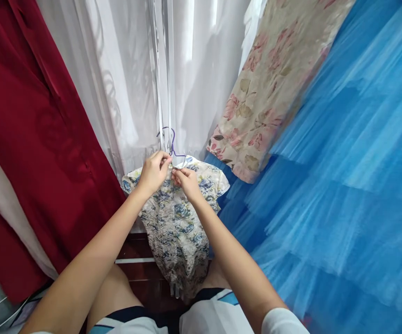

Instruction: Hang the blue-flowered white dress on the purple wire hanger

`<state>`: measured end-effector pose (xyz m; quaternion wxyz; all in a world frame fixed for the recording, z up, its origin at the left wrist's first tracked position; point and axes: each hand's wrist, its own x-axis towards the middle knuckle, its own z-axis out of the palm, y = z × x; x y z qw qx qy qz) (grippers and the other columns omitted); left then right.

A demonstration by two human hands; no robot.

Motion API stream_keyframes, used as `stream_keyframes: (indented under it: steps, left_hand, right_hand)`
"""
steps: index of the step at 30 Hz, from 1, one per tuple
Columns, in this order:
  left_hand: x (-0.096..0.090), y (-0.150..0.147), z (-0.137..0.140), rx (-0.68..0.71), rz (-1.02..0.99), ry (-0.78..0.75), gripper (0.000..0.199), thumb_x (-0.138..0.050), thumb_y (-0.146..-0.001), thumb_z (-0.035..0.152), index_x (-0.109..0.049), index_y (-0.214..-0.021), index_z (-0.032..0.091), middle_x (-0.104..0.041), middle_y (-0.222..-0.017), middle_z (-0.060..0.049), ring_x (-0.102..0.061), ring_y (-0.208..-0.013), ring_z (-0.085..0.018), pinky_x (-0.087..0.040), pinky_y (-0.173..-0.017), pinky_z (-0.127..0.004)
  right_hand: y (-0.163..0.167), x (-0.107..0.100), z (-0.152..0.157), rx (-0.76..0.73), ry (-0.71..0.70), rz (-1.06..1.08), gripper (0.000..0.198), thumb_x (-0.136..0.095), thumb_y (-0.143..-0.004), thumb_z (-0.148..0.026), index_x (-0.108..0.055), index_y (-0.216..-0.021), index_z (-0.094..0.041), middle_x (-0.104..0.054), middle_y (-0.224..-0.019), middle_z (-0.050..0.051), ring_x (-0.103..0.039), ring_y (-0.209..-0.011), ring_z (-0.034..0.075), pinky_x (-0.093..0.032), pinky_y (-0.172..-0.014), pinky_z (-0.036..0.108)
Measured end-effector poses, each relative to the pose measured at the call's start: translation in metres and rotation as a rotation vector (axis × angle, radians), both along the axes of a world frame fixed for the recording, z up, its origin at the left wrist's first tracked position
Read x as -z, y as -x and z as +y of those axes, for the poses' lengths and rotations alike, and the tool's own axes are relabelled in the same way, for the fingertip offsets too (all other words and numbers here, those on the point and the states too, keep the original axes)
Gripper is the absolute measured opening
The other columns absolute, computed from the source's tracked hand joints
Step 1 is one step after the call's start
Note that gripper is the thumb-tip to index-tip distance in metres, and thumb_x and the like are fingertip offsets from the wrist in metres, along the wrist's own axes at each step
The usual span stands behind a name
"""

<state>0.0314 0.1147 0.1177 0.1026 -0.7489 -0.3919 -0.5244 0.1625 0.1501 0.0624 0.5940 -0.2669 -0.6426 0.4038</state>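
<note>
"Firstly, what bounds the working area?"

"Red cloth [58, 134] along the left of the frame, layered blue tulle [343, 199] along the right. A pink-flowered cloth [256, 106] comes down from the upper right, its lower edge near the garment's right sleeve. A white curtain [204, 79] backs the upper centre. Open room is a narrow strip at centre, over the dark floor [140, 248]."

"Condition of each hand?"

"Left hand [155, 172]: fingers curled, thumb and fingertips pinched together on the neckline. Right hand [188, 183]: likewise nearly closed, thumb and fingertips gripping the neckline just beside the left. Any small part between the fingertips is too small to identify."

"Location and bearing of the piece?"

"Floral garment [181, 222], centre of the frame, on a purple hanger [173, 139] whose hook points to the top. Neckline faces up the frame, short sleeves spread left and right. Its long axis runs nearly vertical, the lower end drifting slightly right, with the hem between the person's legs [112, 292] at bottom centre."
</note>
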Motion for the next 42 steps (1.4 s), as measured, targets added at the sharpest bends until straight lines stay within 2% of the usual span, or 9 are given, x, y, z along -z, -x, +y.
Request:
stream_keyframes:
  steps: [7, 13, 17, 21, 26, 30, 34, 38, 42]
  left_hand:
    - [0.005, 0.074, 0.018, -0.189, -0.437, -0.022, 0.014, -0.057, -0.086, 0.027, -0.063, -0.089, 0.016, -0.066, -0.085, -0.004, -0.062, -0.081, -0.017, -0.047, -0.077, -0.027]
    - [0.092, 0.153, 0.013, -0.114, -0.751, 0.248, 0.020, -0.060, -0.080, 0.035, -0.061, -0.089, 0.016, -0.062, -0.084, -0.002, -0.058, -0.080, -0.016, -0.045, -0.075, -0.026]
    - [0.161, 0.127, -0.010, -0.098, -0.806, 0.376, 0.028, -0.060, -0.080, 0.045, -0.058, -0.084, 0.017, -0.057, -0.076, -0.002, -0.054, -0.073, -0.017, -0.044, -0.070, -0.026]
    - [0.198, 0.068, -0.029, 0.058, -0.820, 0.519, 0.037, -0.060, -0.079, 0.056, -0.055, -0.083, 0.019, -0.056, -0.072, -0.002, -0.055, -0.069, -0.016, -0.046, -0.067, -0.027]
    - [0.196, 0.000, -0.047, 0.395, -0.815, 0.683, 0.033, -0.057, -0.086, 0.053, -0.054, -0.089, 0.020, -0.057, -0.074, -0.001, -0.059, -0.076, -0.017, -0.048, -0.079, -0.030]
    - [0.194, -0.025, -0.057, 0.506, -0.574, 0.798, 0.027, -0.067, -0.082, 0.040, -0.061, -0.099, 0.021, -0.063, -0.101, -0.007, -0.059, -0.101, -0.021, -0.044, -0.093, -0.033]
    - [0.219, -0.034, -0.066, 0.610, -0.486, 1.046, 0.061, -0.072, -0.077, 0.034, -0.048, -0.134, 0.028, -0.050, -0.138, -0.010, -0.047, -0.128, -0.026, -0.037, -0.105, -0.040]
    - [0.245, -0.035, -0.080, 0.791, -0.492, 1.198, 0.061, -0.076, -0.067, 0.021, -0.056, -0.125, 0.023, -0.062, -0.119, -0.007, -0.058, -0.111, -0.024, -0.042, -0.097, -0.036]
    - [0.248, -0.016, -0.090, 0.662, -0.685, 1.337, 0.029, -0.067, -0.063, 0.016, -0.065, -0.092, 0.018, -0.065, -0.082, 0.000, -0.061, -0.078, -0.017, -0.044, -0.070, -0.025]
  right_hand:
    - [-0.027, 0.048, -0.020, -0.011, 0.100, -0.143, 0.032, -0.052, -0.078, -0.027, -0.053, -0.047, -0.018, -0.050, -0.043, -0.002, -0.043, -0.042, 0.010, -0.030, -0.046, 0.024]
    - [-0.037, 0.088, -0.044, -0.066, 0.215, -0.143, 0.029, -0.055, -0.076, -0.026, -0.061, -0.049, -0.017, -0.051, -0.041, -0.002, -0.042, -0.040, 0.010, -0.031, -0.046, 0.024]
    - [-0.050, 0.113, -0.041, 0.033, 0.318, -0.042, 0.025, -0.059, -0.073, -0.029, -0.061, -0.050, -0.017, -0.051, -0.042, -0.001, -0.040, -0.041, 0.010, -0.028, -0.045, 0.024]
    - [-0.090, 0.139, -0.035, 0.258, 0.392, 0.132, 0.027, -0.052, -0.075, -0.037, -0.055, -0.054, -0.020, -0.052, -0.047, -0.001, -0.037, -0.041, 0.011, -0.024, -0.042, 0.025]
    - [-0.120, 0.163, -0.042, 0.384, 0.477, 0.198, 0.028, -0.053, -0.072, -0.038, -0.045, -0.050, -0.023, -0.046, -0.044, -0.002, -0.033, -0.039, 0.011, -0.023, -0.041, 0.027]
    - [-0.104, 0.166, -0.064, 0.247, 0.513, 0.110, 0.028, -0.055, -0.071, -0.035, -0.050, -0.047, -0.021, -0.044, -0.043, -0.002, -0.034, -0.040, 0.011, -0.022, -0.042, 0.026]
    - [-0.088, 0.152, -0.087, 0.003, 0.495, 0.030, 0.028, -0.056, -0.071, -0.033, -0.055, -0.047, -0.019, -0.046, -0.042, -0.001, -0.035, -0.040, 0.011, -0.024, -0.043, 0.026]
    - [-0.095, 0.139, -0.090, -0.149, 0.505, 0.145, 0.031, -0.055, -0.073, -0.035, -0.049, -0.047, -0.020, -0.041, -0.043, -0.002, -0.032, -0.041, 0.010, -0.025, -0.044, 0.025]
    - [-0.108, 0.143, -0.081, -0.067, 0.533, 0.126, 0.032, -0.056, -0.076, -0.041, -0.047, -0.053, -0.021, -0.040, -0.047, -0.003, -0.032, -0.043, 0.012, -0.029, -0.045, 0.026]
